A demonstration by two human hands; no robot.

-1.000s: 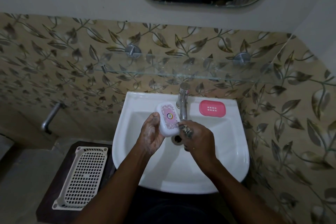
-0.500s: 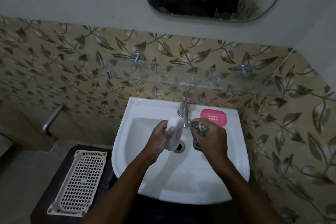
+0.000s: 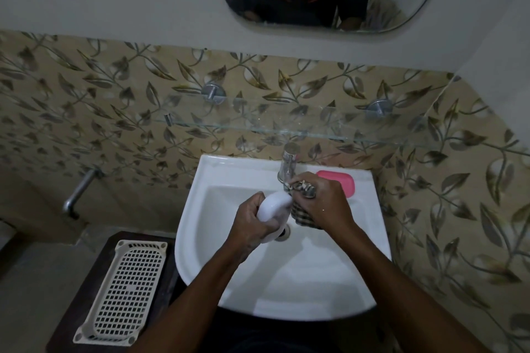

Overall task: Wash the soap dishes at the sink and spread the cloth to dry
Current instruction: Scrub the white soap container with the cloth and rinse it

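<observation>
Over the white sink [image 3: 329, 289], the left hand [image 3: 253, 223] grips a white soap dish [image 3: 274, 208]; the right hand [image 3: 327, 203] clutches a checked cloth [image 3: 301, 216] below the tap [image 3: 288, 163].

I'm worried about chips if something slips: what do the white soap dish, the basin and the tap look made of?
The white soap dish, gripped by the left hand: probably plastic, smooth and faintly glossy, with rounded moulded edges. The basin: looks like glazed ceramic, bright white with a thick shiny rim. The tap: metal, chrome-like, mirror-bright.
</observation>
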